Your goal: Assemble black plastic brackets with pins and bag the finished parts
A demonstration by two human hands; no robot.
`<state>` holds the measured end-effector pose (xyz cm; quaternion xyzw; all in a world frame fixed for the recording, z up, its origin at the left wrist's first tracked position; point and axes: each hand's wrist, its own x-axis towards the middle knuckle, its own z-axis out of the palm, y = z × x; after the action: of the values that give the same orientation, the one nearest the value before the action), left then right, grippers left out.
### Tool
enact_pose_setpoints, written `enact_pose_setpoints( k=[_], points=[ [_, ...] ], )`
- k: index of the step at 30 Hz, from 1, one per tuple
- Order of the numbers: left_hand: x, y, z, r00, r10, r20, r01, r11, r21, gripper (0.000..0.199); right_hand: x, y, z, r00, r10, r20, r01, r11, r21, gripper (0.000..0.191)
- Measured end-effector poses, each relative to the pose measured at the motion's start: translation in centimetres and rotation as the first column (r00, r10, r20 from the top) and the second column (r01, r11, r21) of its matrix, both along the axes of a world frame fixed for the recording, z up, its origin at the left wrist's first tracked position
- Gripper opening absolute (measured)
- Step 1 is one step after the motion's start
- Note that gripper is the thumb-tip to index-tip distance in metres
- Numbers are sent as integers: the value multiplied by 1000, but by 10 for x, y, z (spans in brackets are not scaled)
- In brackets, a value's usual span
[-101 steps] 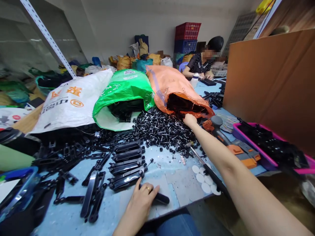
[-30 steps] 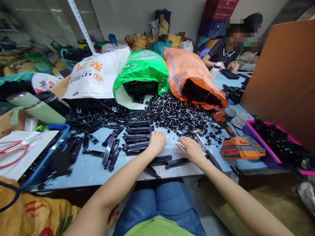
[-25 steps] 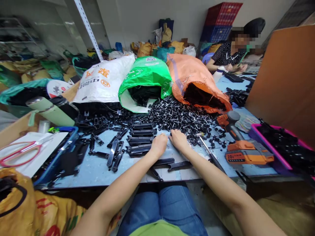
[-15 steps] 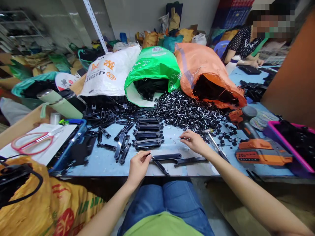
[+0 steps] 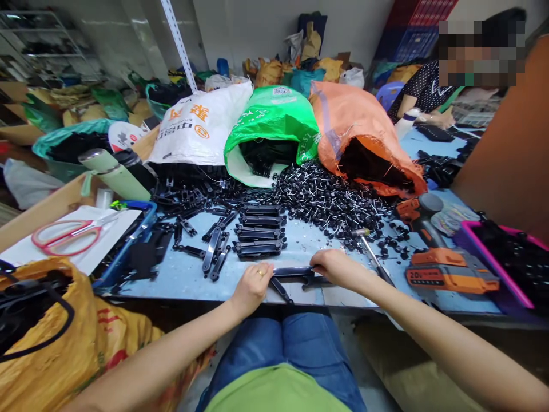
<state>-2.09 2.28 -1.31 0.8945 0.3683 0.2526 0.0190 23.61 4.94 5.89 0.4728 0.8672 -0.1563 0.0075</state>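
Observation:
My left hand (image 5: pixel 253 286) is closed on the left end of a flat black bar (image 5: pixel 292 272) near the table's front edge. Its right end is pinched by my right hand (image 5: pixel 334 267); any small part between those fingertips is hidden. A thinner black arm (image 5: pixel 281 290) slants down from the left end. Another dark part (image 5: pixel 319 280) lies partly under my right hand. Several assembled black bars (image 5: pixel 261 233) are stacked in a row behind, and loose black links (image 5: pixel 212 252) lie to their left.
Black-headed screws (image 5: pixel 326 200) are heaped before white (image 5: pixel 201 123), green (image 5: pixel 274 126) and orange (image 5: pixel 364 131) sacks. A hammer (image 5: pixel 373 254), an orange power tool (image 5: pixel 450 270) and a purple bin (image 5: pixel 497 269) lie right. Scissors (image 5: pixel 68 236) lie left. A person (image 5: pixel 422 86) sits at back right.
My right hand has moved down and left onto the bar's right end. My left hand remains at the left end, its back turned further up. The view has shifted slightly.

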Motion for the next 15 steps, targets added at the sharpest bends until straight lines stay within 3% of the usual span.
enact_pose_setpoints(
  k=[4, 7, 11, 13, 15],
  points=[
    [-8, 2, -2, 1000, -19, 8, 19, 1000, -17, 32, -5, -6, 0, 998, 3, 56, -6, 998, 59, 11],
    [-5, -2, 4, 999, 33, -10, -33, 999, 0, 32, 1, -16, -14, 999, -12, -53, 19, 991, 132, 14],
    [30, -7, 14, 998, 11, -58, -14, 999, -51, 42, 18, -30, -51, 937, 102, -333, 1, 955, 296, 28],
    [54, -5, 15, 995, -26, -97, 10, 986, -164, 59, 27, -34, -70, 921, 142, -363, -15, 944, 330, 41],
    [72, -1, 13, 993, -6, -115, -25, 963, -267, 61, 35, -37, -84, 929, 131, -346, -3, 938, 346, 52]
  ],
)
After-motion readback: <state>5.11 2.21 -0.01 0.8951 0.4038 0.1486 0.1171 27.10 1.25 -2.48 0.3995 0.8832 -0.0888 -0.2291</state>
